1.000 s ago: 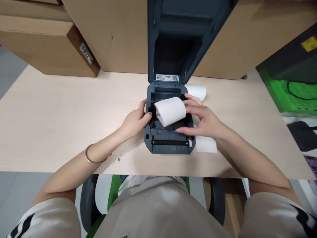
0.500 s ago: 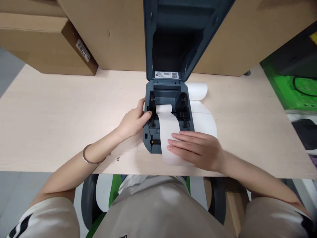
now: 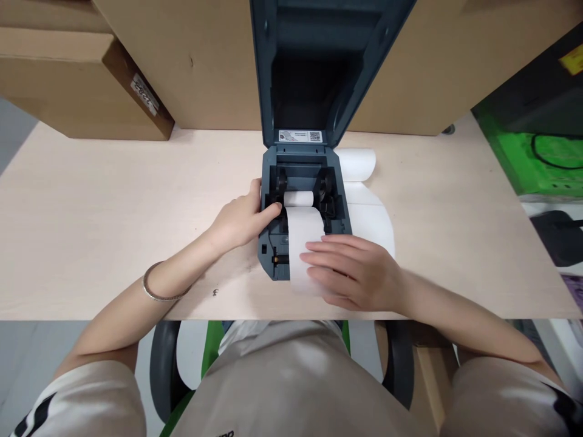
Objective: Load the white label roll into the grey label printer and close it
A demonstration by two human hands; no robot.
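Observation:
A dark grey label printer (image 3: 339, 200) stands on the table with its lid (image 3: 319, 54) raised. A small white paper roll (image 3: 298, 198) sits between the printer's holders, and its strip (image 3: 303, 233) runs forward over the front. My right hand (image 3: 353, 270) lies flat on that strip, fingers stretched out and pointing left. My left hand (image 3: 241, 220) grips the printer's left side, thumb along the outside and fingertips on the left roll holder.
Loose white paper (image 3: 368, 206) curls on the table right of the printer. Cardboard boxes (image 3: 86, 79) line the back edge. A green and black item (image 3: 542, 145) lies at the far right. The table's front edge (image 3: 113, 312) runs just before my wrists.
The curled paper was pulled forward out of the roll bay and laid flat over the printer's front by my right hand. The left hand stayed on the printer's left side.

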